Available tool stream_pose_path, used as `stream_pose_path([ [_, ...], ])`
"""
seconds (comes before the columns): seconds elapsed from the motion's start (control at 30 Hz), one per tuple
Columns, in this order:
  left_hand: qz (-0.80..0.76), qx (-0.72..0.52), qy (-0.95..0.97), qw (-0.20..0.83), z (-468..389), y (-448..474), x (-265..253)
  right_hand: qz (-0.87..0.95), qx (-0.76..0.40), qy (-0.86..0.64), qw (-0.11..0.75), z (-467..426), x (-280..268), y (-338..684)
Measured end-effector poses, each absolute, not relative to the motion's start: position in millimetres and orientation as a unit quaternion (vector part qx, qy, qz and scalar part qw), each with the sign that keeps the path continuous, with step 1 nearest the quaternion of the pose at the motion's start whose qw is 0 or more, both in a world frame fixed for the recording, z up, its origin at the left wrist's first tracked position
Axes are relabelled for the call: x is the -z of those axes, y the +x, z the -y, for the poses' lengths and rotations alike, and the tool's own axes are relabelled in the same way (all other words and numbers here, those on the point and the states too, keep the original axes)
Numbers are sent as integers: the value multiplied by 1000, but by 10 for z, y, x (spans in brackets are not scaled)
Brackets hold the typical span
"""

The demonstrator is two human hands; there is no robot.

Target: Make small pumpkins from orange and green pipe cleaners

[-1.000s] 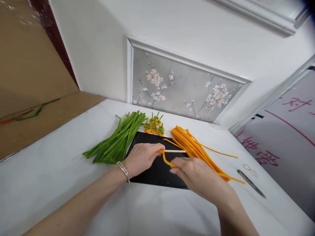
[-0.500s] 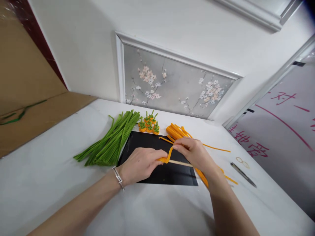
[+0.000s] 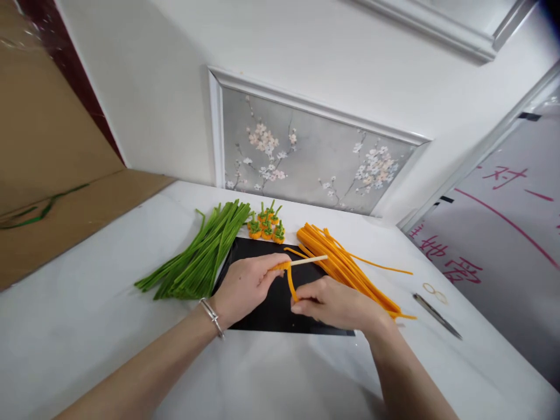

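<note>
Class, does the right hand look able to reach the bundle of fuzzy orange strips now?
Probably yes: the fuzzy orange bundle lies close beside the right hand, mostly uncovered, though that hand may first need to release its pinched orange strip.

The left hand (image 3: 245,287) holds 1 pale stick (image 3: 310,260) wrapped with an orange strip (image 3: 292,286), whose loose length the right hand (image 3: 335,300) pinches. Small orange-and-green pieces (image 3: 267,233) (just beyond a black mat (image 3: 271,322)) sit between a green bundle (image 3: 196,262) and an orange bundle (image 3: 343,259).
</note>
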State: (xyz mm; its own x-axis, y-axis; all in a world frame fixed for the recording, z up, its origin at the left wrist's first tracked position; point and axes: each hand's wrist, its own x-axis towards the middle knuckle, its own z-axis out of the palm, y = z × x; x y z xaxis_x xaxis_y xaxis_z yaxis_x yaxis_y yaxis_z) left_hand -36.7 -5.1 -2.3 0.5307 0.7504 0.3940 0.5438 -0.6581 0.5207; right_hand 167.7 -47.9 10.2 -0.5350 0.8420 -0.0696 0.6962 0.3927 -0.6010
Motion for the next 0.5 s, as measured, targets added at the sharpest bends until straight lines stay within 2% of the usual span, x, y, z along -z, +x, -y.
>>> stream_pose_path([
  [0.27,-388,-258,880,95,25,-400,19,848,-144,-496,119,715,-319,1555],
  [0.5,-340,-244,904,91,2,-409,84,819,-92,-499,267,631,-311,1654],
])
